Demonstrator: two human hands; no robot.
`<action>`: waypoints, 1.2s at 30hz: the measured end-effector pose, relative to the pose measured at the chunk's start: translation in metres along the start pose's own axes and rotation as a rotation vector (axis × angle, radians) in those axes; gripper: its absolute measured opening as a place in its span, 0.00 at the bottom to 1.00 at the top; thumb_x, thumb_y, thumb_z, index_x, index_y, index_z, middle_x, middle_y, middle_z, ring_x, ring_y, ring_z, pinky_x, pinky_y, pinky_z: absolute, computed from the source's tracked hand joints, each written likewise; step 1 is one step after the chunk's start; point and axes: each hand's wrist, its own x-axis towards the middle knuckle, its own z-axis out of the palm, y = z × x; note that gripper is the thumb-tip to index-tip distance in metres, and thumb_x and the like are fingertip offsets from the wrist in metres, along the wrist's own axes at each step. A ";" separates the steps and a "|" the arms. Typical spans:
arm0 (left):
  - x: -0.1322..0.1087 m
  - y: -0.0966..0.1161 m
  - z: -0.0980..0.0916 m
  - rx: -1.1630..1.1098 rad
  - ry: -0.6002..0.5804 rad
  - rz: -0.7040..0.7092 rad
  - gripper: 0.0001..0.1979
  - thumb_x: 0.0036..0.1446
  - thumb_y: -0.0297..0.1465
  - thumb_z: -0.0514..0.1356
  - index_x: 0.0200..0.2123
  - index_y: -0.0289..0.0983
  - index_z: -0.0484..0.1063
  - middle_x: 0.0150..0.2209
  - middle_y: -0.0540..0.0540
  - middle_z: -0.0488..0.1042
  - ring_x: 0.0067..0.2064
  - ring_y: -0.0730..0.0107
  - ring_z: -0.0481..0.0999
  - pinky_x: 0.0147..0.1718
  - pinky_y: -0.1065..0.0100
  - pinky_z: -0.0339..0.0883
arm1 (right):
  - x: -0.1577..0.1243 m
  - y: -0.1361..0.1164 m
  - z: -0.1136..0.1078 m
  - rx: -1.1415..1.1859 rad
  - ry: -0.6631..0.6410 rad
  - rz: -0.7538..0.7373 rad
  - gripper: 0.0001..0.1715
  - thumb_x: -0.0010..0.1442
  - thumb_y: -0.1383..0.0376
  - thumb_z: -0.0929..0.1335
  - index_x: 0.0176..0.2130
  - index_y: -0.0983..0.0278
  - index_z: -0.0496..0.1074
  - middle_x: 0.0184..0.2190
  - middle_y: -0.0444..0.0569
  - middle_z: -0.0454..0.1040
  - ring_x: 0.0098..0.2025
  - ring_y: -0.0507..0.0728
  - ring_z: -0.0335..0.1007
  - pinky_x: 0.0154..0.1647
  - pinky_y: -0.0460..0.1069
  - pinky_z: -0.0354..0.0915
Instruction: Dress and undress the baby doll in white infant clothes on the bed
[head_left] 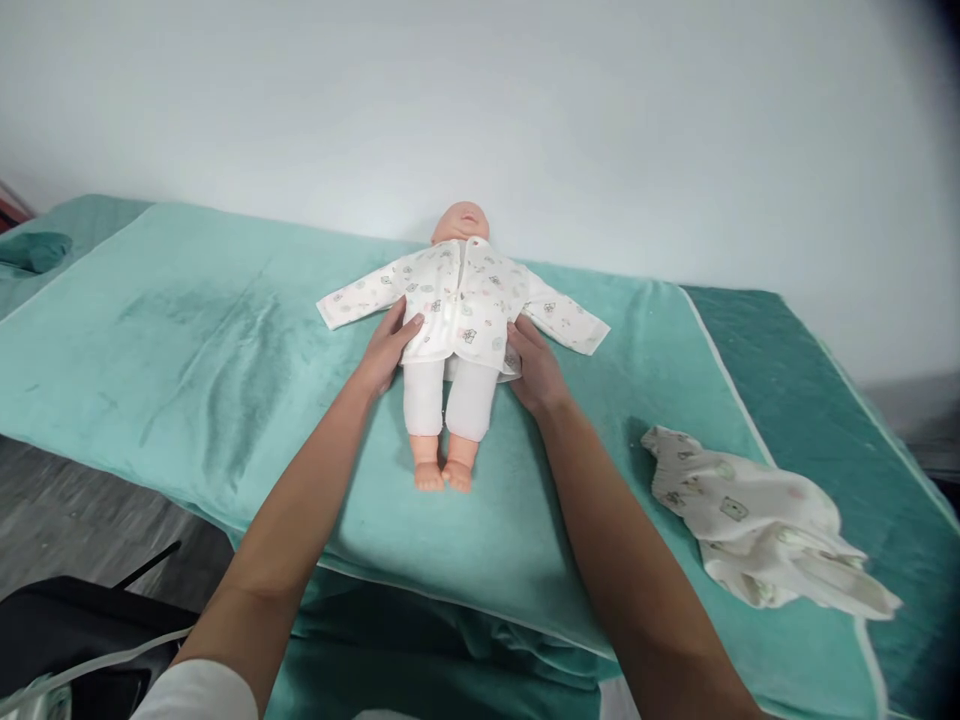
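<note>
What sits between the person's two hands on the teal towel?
In the head view, the doll lies there at its waist: printed shirt hem and white trousers, with the left hand and right hand touching its sides.

Infant-care practice room, indoors. A wide bed draped in a teal plush blanket (187,340) stands against a bare white wall (600,120). On it lie a plastic baby doll in a printed white top (459,300) and a crumpled printed white baby garment (757,520). Grey plank floor (67,510) at left.
</note>
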 end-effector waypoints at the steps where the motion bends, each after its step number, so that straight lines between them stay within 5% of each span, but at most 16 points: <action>1: 0.001 -0.001 -0.001 -0.020 0.007 -0.006 0.31 0.58 0.39 0.70 0.65 0.46 0.71 0.72 0.48 0.64 0.76 0.50 0.57 0.76 0.48 0.50 | 0.001 0.000 -0.001 0.010 -0.008 0.004 0.20 0.60 0.54 0.74 0.51 0.53 0.77 0.58 0.43 0.79 0.60 0.60 0.75 0.61 0.56 0.72; 9: 0.005 0.000 -0.005 -0.239 0.147 -0.104 0.23 0.57 0.32 0.71 0.56 0.40 0.76 0.67 0.43 0.71 0.72 0.52 0.66 0.75 0.51 0.55 | -0.002 0.004 -0.002 0.057 -0.038 0.026 0.21 0.59 0.56 0.75 0.52 0.56 0.77 0.58 0.47 0.79 0.61 0.61 0.76 0.64 0.57 0.72; 15: 0.004 0.008 -0.024 -0.532 0.401 -0.139 0.11 0.62 0.29 0.63 0.48 0.39 0.70 0.59 0.34 0.75 0.64 0.54 0.76 0.65 0.54 0.70 | 0.008 -0.002 -0.027 0.333 0.404 0.232 0.16 0.68 0.60 0.64 0.53 0.60 0.71 0.62 0.55 0.73 0.66 0.56 0.71 0.67 0.57 0.71; 20: -0.001 0.012 -0.037 -0.606 0.520 -0.073 0.11 0.62 0.24 0.60 0.46 0.40 0.67 0.62 0.38 0.71 0.67 0.55 0.72 0.65 0.53 0.69 | 0.006 -0.008 -0.046 0.462 0.507 0.160 0.16 0.67 0.63 0.64 0.54 0.62 0.68 0.71 0.55 0.60 0.71 0.54 0.62 0.67 0.52 0.69; 25: 0.004 0.017 -0.050 -0.558 0.521 0.002 0.04 0.64 0.26 0.58 0.37 0.40 0.68 0.56 0.45 0.74 0.67 0.66 0.70 0.70 0.51 0.62 | 0.016 -0.004 -0.073 0.285 0.499 0.071 0.17 0.64 0.61 0.62 0.52 0.59 0.68 0.71 0.56 0.57 0.73 0.53 0.59 0.69 0.54 0.66; 31: 0.017 0.020 -0.074 -0.567 0.457 0.042 0.03 0.64 0.29 0.59 0.35 0.40 0.69 0.52 0.43 0.76 0.61 0.68 0.74 0.66 0.57 0.69 | 0.031 -0.001 -0.112 -0.092 0.376 -0.034 0.22 0.58 0.51 0.61 0.49 0.56 0.67 0.61 0.58 0.65 0.68 0.58 0.65 0.70 0.61 0.65; 36: 0.017 0.020 -0.076 -0.580 0.454 0.055 0.02 0.63 0.29 0.57 0.37 0.41 0.69 0.56 0.42 0.75 0.63 0.67 0.74 0.65 0.59 0.70 | 0.026 0.005 -0.121 -0.213 0.497 -0.090 0.26 0.55 0.47 0.61 0.50 0.55 0.67 0.58 0.57 0.67 0.66 0.60 0.67 0.69 0.61 0.67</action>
